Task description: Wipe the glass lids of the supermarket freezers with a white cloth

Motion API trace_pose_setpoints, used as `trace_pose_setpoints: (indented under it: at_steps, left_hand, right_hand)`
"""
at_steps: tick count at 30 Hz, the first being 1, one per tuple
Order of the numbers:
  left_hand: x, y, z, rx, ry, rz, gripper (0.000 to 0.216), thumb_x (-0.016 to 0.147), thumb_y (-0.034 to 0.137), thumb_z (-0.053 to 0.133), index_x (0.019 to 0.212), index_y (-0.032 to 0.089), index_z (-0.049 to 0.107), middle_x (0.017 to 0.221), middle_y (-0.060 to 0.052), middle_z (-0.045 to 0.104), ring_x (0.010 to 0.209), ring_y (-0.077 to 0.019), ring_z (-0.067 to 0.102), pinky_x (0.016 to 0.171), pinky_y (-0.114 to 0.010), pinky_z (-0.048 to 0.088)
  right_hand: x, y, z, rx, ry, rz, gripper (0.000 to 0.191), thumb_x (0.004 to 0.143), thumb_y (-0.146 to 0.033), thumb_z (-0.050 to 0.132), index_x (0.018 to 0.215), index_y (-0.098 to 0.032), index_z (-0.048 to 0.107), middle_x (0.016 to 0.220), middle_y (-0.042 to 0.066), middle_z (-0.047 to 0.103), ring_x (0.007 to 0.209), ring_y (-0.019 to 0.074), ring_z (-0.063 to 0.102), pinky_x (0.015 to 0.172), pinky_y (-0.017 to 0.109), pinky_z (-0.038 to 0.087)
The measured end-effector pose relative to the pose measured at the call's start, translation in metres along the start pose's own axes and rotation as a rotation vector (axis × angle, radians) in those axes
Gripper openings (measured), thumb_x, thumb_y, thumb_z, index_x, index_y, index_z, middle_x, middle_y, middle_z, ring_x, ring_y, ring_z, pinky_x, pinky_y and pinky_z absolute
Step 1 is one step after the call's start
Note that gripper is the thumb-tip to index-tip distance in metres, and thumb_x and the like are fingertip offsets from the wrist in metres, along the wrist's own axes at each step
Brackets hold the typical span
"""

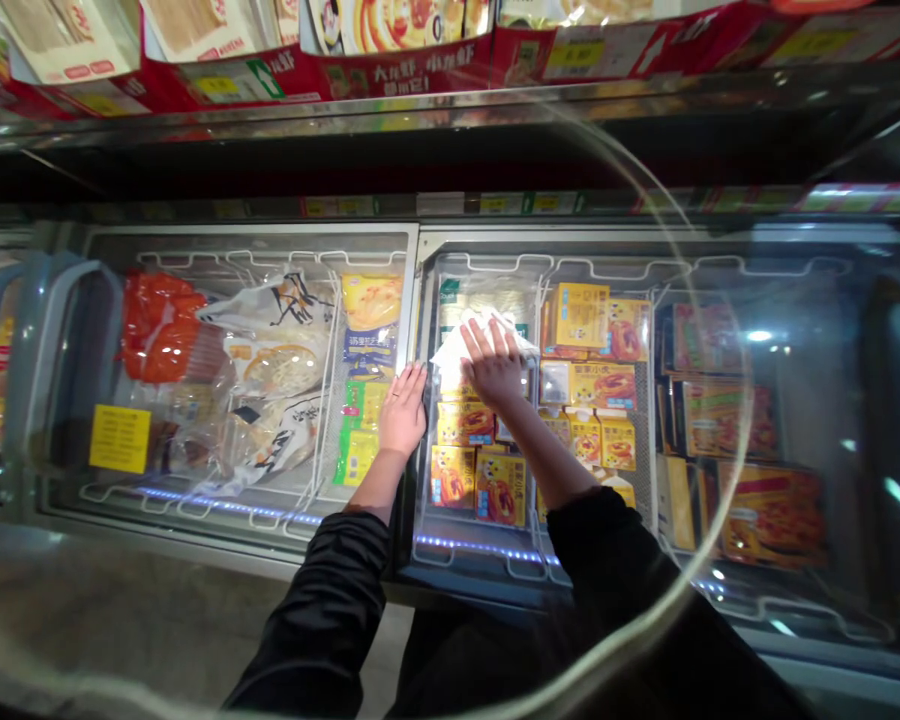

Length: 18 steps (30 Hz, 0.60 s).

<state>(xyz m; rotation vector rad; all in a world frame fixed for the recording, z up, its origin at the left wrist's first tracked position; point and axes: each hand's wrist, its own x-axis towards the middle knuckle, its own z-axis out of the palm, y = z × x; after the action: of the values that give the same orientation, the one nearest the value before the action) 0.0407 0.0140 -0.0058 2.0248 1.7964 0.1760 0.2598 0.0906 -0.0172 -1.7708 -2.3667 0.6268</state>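
Fingers spread and flat, my right hand (495, 370) presses a white cloth (450, 347) against the glass lid (487, 535) of the freezer's right section. The cloth sticks out on both sides of the fingers; it looks like thin cloth or paper. My left hand (403, 410) lies flat along the metal frame between the two lids, its fingers straight and holding nothing. A ring shows on one finger. Below the right-hand glass, yellow food boxes (501, 488) lie in wire baskets. Yellow and green packets (360, 430) lie under the glass beside my left hand.
To the left, the freezer holds a red bag (161, 325) and white food bags (277, 350), with a yellow notice (120, 438) on the glass. Darker boxes (769, 510) lie at the right. A shelf edge (345, 118) with packaged goods overhangs the back.
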Motion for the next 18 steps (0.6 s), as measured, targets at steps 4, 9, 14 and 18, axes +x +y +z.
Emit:
trace_pose_setpoints:
  at_steps: [4, 9, 14, 18]
  left_hand:
    - [-0.001, 0.002, -0.004, -0.024, 0.025, 0.004, 0.062, 0.105, 0.011, 0.043, 0.165, 0.025, 0.054, 0.168, -0.007, 0.056, 0.163, -0.0223, 0.041, 0.138, -0.05, 0.035]
    - [-0.001, 0.004, -0.02, -0.072, 0.039, 0.011, 0.055, 0.112, 0.021, 0.035, 0.159, 0.031, 0.061, 0.157, -0.005, 0.067, 0.158, -0.0212, 0.05, 0.132, -0.05, 0.045]
    - [0.044, 0.004, -0.028, -0.088, -0.023, 0.09, 0.054, 0.113, 0.023, 0.035, 0.162, 0.028, 0.057, 0.166, -0.004, 0.058, 0.161, -0.0199, 0.045, 0.136, -0.047, 0.038]
    - [0.104, 0.005, -0.026, -0.068, -0.079, 0.138, 0.054, 0.112, 0.024, 0.042, 0.164, 0.018, 0.053, 0.173, -0.008, 0.047, 0.164, -0.0232, 0.04, 0.139, -0.046, 0.032]
  right_hand:
    - [-0.025, -0.027, 0.001, 0.007, -0.084, -0.088, 0.06, 0.115, -0.04, 0.04, 0.173, -0.028, 0.04, 0.18, 0.0, 0.036, 0.17, 0.0312, 0.027, 0.136, 0.053, 0.03]
    - [-0.063, 0.003, -0.02, -0.006, -0.161, -0.053, 0.059, 0.114, -0.045, 0.04, 0.173, -0.038, 0.041, 0.178, -0.004, 0.038, 0.166, 0.0271, 0.037, 0.135, 0.047, 0.035]
    - [-0.022, 0.023, -0.029, -0.022, -0.098, 0.083, 0.062, 0.113, -0.046, 0.038, 0.172, -0.026, 0.044, 0.178, 0.003, 0.04, 0.168, 0.0327, 0.029, 0.137, 0.052, 0.028]
    - [0.017, 0.0, -0.019, -0.006, -0.058, 0.16, 0.064, 0.113, -0.044, 0.041, 0.173, -0.021, 0.041, 0.178, 0.008, 0.039, 0.167, 0.0381, 0.028, 0.134, 0.059, 0.028]
